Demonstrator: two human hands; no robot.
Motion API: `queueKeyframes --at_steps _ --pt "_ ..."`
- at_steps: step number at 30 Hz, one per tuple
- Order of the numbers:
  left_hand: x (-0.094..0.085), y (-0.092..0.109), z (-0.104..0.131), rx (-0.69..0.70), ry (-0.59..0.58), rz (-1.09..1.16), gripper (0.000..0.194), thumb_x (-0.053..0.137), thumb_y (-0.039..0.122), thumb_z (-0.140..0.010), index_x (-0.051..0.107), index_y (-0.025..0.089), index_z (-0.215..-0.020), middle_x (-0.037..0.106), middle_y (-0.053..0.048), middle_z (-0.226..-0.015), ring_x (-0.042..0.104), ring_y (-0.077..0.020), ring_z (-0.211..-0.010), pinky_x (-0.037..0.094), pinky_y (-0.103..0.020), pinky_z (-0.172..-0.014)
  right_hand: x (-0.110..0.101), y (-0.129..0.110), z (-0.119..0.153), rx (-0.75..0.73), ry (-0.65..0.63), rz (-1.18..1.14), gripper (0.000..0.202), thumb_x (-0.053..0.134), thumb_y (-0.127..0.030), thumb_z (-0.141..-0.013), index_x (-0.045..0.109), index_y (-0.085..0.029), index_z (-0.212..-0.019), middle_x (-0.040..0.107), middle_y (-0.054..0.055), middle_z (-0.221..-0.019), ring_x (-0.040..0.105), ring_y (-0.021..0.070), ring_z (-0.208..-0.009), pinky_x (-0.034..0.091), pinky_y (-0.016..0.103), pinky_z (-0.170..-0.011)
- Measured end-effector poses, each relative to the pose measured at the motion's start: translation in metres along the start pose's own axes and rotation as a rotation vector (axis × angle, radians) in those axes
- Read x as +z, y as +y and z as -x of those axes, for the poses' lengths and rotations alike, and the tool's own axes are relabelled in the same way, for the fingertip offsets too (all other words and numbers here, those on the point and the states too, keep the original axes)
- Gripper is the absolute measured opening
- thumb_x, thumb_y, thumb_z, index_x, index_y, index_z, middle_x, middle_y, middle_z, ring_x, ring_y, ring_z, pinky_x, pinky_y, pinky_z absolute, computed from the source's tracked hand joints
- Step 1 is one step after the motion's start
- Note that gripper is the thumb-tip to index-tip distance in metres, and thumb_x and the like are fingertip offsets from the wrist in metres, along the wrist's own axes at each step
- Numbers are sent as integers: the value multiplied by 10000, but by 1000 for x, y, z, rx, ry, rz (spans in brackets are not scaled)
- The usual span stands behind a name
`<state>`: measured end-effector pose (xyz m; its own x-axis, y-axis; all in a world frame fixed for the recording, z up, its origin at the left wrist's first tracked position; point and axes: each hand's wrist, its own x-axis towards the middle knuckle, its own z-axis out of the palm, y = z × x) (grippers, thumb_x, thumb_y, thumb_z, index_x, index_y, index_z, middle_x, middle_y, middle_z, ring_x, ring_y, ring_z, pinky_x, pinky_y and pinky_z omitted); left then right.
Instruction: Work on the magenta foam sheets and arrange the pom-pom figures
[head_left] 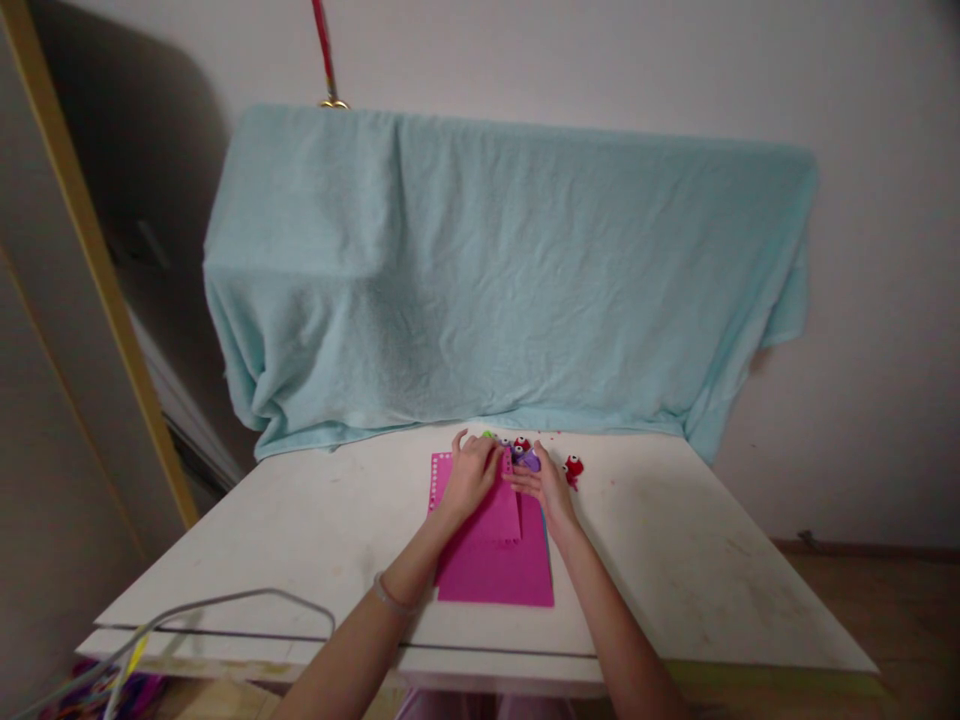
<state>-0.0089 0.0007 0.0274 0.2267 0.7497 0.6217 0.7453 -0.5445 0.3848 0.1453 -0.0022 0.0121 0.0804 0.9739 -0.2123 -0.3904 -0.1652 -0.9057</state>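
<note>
A bright pink piece with a row of small holes along its edges (501,520) lies over a larger pink sheet (495,580) on the white table. My left hand (474,475) rests on the holed piece, its fingers closed near the upper right corner. Whether a fine thread or needle is between them is too small to tell. At the right edge of that piece is my right hand (553,492), fingers stretched toward the corner and thumb raised. Just beyond my hands sit a purple figure (529,460) and a red figure with white eyes (523,444).
Another red figure (574,468) lies to the right of my right hand. A light blue cloth (525,270) drapes over something at the table's back. A bent grey metal rod (247,595) reaches over the front left of the white table (675,560).
</note>
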Motion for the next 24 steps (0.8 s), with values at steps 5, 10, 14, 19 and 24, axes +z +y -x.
queueKeyframes --at_steps 5,10,14,19,24 --pt "2 -1 0 -12 4 -9 211 349 250 -982 537 218 -891 620 -3 -860 557 -162 -874 243 -439 -1096 1 -3 1 32 -6 -4 457 577 -574 -819 603 -160 -1011 737 123 -761 726 282 -666 576 347 -550" --pt "3 -2 1 -24 -15 -17 217 325 242 -984 525 217 -905 612 -8 -870 556 -165 -885 256 -439 -1085 2 -6 3 49 -3 24 437 559 -552 -844 591 -152 -1019 739 113 -760 729 269 -695 565 305 -525" --pt "3 -2 2 -17 -25 -13 208 320 245 -986 513 218 -913 611 -6 -881 553 -160 -887 251 -428 -1089 3 -8 6 28 -4 35 423 553 -544 -854 594 -151 -1006 742 115 -770 729 263 -702 562 293 -528" --pt "3 -1 2 -15 -31 1 194 325 237 -983 514 222 -944 615 -10 -912 557 -163 -909 246 -432 -1092 3 -8 7 12 -9 15 415 563 -534 -850 595 -153 -1013 741 105 -754 728 261 -696 555 289 -517" --pt "3 -1 2 -12 -48 0 180 333 236 -977 509 219 -939 614 -13 -911 563 -164 -919 240 -432 -1099 3 -11 8 -9 -18 -14 393 543 -519 -865 603 -151 -992 741 107 -754 728 257 -696 554 290 -525"
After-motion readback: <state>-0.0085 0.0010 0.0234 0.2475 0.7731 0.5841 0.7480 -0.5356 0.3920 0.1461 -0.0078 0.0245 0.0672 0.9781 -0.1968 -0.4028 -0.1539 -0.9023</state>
